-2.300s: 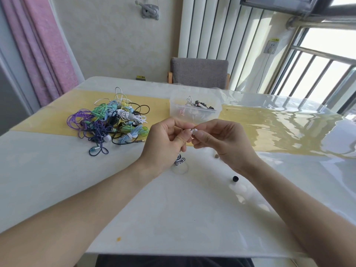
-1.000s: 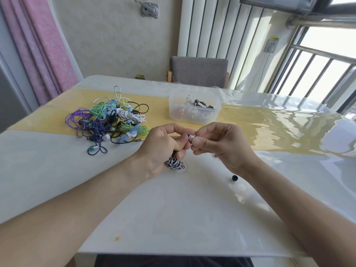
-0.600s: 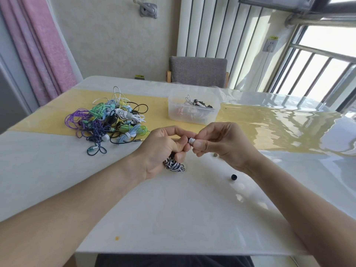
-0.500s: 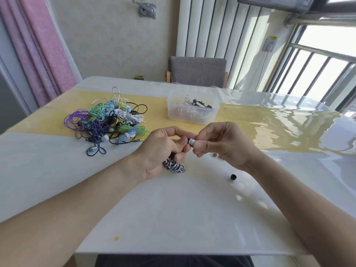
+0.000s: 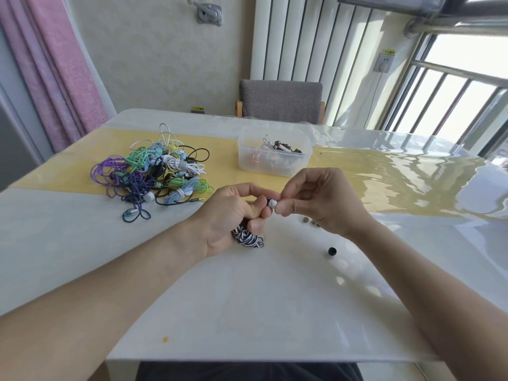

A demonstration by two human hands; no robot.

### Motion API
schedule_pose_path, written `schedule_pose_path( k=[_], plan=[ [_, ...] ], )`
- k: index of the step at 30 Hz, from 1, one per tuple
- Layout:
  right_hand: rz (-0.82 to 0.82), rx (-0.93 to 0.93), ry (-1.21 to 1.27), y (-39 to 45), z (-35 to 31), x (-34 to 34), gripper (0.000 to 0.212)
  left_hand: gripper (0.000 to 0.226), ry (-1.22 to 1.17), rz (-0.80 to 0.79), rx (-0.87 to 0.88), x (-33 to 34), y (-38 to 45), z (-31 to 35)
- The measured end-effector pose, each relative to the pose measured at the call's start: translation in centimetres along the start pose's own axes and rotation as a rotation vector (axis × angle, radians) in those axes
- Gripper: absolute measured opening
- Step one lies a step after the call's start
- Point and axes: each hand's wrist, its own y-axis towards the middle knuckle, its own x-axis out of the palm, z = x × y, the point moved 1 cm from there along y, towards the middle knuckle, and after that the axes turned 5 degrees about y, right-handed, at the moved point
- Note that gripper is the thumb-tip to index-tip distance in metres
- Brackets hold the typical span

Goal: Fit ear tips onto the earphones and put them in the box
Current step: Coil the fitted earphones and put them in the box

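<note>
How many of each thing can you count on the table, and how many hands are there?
Hands: 2, left hand and right hand
Clear box: 1
Heap of coloured earphones: 1 heap, too tangled to count singly
Striped earphone in hand: 1
White ear tip being fitted: 1
Loose black ear tip: 1
Small loose tips by the right hand: at least 2
Total: at least 9

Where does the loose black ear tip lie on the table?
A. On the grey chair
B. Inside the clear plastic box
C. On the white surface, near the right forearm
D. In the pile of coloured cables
C: the black ear tip lies alone on the white table, close to the right forearm and apart from the clear box.
</note>
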Motion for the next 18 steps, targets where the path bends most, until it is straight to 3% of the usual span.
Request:
schedule_pose_path(
  k=[11,14,18],
  plan=[
    [0.025,-0.478,-0.509,-0.3,-0.2,0.0,0.007,0.018,-0.113,0.017,-0.037,0.2,0.0,0.1],
    [0.055,-0.498,-0.565,-0.3,0.0,0.3,0.005,0.017,-0.095,0.061,-0.006,0.1,0.1,0.1],
    [0.169,-0.356,-0.537,-0.2,0.4,1.1,0.005,0.017,-0.097,0.174,0.1,0.4,0.2,-0.2]
  ],
)
